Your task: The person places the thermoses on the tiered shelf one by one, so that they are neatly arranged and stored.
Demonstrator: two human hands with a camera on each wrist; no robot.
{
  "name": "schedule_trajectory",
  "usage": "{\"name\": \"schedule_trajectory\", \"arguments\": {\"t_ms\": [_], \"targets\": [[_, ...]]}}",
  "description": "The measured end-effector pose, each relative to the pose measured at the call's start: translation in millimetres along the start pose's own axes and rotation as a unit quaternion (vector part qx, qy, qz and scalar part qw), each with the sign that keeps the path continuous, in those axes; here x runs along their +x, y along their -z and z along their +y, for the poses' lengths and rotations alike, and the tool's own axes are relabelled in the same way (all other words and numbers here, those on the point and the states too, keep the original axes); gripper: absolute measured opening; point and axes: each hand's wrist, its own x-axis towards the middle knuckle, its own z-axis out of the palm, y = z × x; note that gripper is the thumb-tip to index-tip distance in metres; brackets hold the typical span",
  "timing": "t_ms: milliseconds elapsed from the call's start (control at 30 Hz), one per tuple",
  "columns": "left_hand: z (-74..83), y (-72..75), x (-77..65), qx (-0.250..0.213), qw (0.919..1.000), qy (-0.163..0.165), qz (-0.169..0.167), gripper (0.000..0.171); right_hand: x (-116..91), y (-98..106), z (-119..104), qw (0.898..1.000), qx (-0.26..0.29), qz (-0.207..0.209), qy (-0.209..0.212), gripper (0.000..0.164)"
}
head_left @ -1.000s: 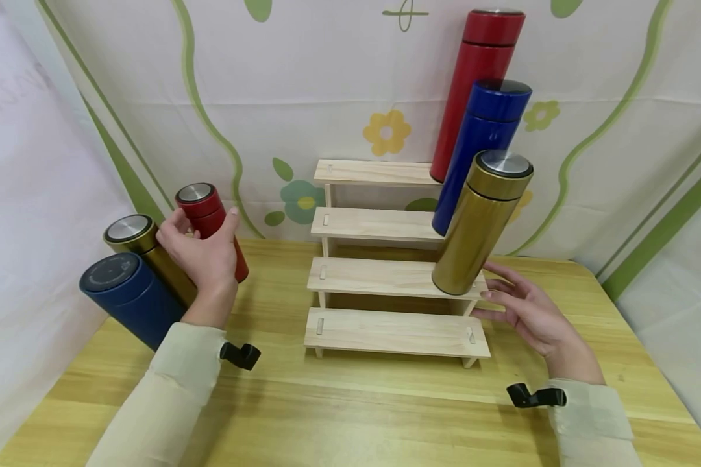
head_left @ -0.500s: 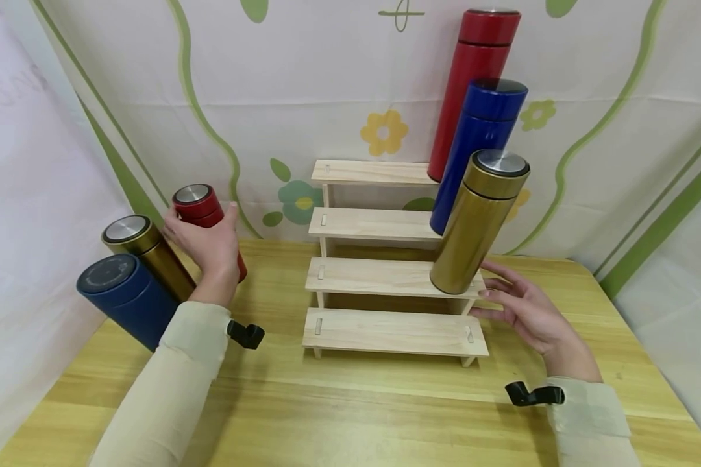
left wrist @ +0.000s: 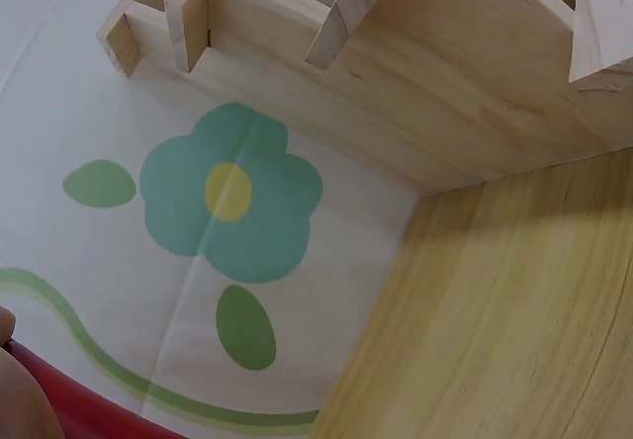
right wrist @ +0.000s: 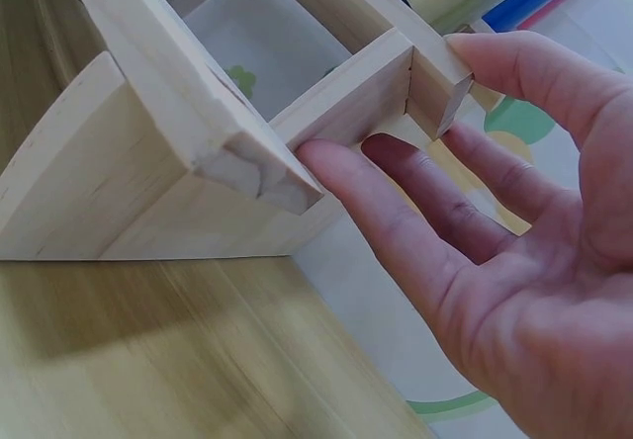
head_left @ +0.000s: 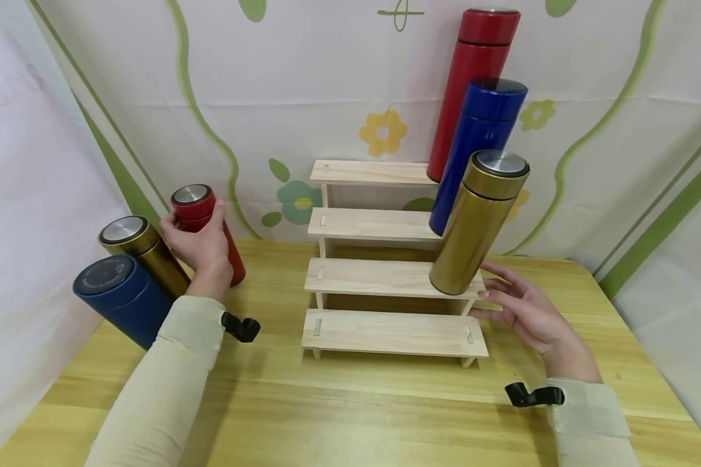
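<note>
two hands are busy over the bench [head_left: 356, 408]: the left hand [head_left: 201, 243] at the shorter red flask [head_left: 195, 209], the right hand [head_left: 528, 311] at the stepped wooden rack [head_left: 397, 329]. a second ago the left thumb stood wide of that flask; now it lies against the right side while the other fingers curl round the left, pinching the upper part. the flask itself has hardly shifted, so i judge that the grip is made but the flask not yet moved. it stands at the far left of the bench, right of a gold flask [head_left: 143, 240] and a nearer blue flask [head_left: 122, 298]. its long axis looks upright, slanting leftward toward the top from my angle, silver lid [head_left: 191, 192] uppermost. the right hand's fingers stay spread, tips touching the rack's right end.
</note>
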Motion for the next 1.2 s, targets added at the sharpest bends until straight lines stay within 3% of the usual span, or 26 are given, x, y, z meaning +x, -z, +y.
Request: {"name": "schedule_trajectory", "arguments": {"t_ms": [300,467,700,833,1200], "targets": [[1.6,-2.1,-6.4,0.001,0.9996,-0.023,-0.018,0.074,-0.6,1.4,0.8,1.0,-0.002,-0.001,-0.001,0.052],[2.4,-1.1,-13.6,0.042,0.9971,-0.045,-0.046,0.075,-0.2,1.9,2.0,1.0,0.003,-0.004,0.0,0.052],[2.4,9.6,-21.1,0.13,0.9822,-0.093,-0.099,0.078,0.4,2.2,1.5,1.0,0.008,-0.008,0.004,0.052],[0.8,14.0,-27.2,0.148,0.9736,-0.118,-0.128,0.073,0.9,2.6,0.9,1.0,0.011,-0.009,0.009,0.052],[-1.8,21.3,-33.2,0.182,0.9552,-0.168,-0.162,0.073,0.7,1.7,2.3,1.0,0.003,-0.006,0.007,0.052]]}}
